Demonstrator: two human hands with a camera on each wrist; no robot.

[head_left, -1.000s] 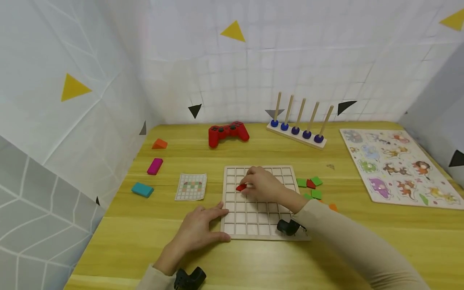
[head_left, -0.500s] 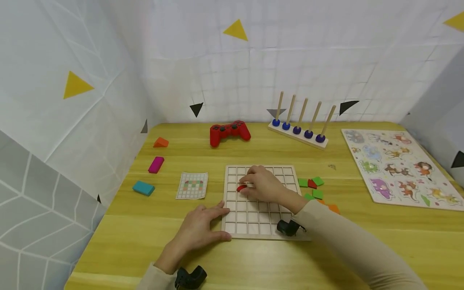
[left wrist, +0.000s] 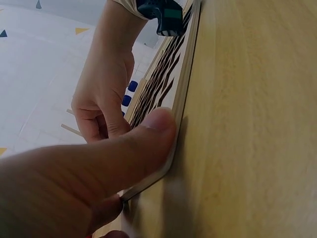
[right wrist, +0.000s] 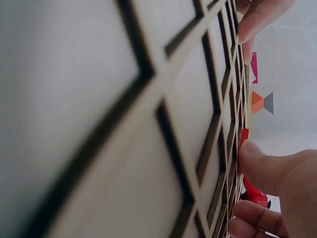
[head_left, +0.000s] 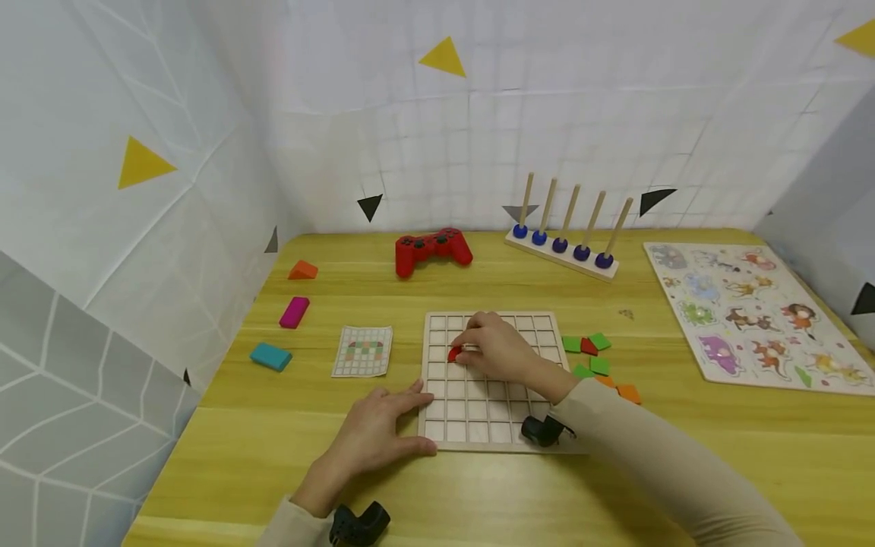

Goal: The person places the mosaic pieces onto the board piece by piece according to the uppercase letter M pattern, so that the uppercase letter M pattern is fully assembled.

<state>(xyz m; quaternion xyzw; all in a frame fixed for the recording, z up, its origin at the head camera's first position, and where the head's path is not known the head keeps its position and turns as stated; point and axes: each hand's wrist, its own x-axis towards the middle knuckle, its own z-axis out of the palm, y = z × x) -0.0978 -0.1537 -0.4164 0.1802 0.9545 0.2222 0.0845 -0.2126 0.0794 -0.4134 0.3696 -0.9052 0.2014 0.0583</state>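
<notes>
A wooden grid board [head_left: 454, 433] with square recesses lies on the table in the head view. My right hand [head_left: 499, 346] reaches over it, thumb and fingertips pinching a small red tile [head_left: 454, 355] low at a cell in the upper left. In the right wrist view, the thumb [right wrist: 262, 166] lies against that red tile [right wrist: 244, 135]. My left hand [head_left: 374, 431] rests at the board's left side with fingers extended. Its thumb [left wrist: 129, 153] presses the near left corner in the left wrist view. The right hand covers several cells.
Left of the board lies a printed pattern card [head_left: 362, 352]. Green tiles [head_left: 599, 365], a red tile [head_left: 589, 346] and orange tiles [head_left: 629, 393] lie to its right. Behind are a red game controller [head_left: 434, 251] and a peg stand [head_left: 560, 256]; an animal puzzle [head_left: 759, 319] lies far right.
The red tile, tilted in my right fingertips before, now lies flatter and slightly farther right in the cell area. The left hand keeps its place at the board's edge.
</notes>
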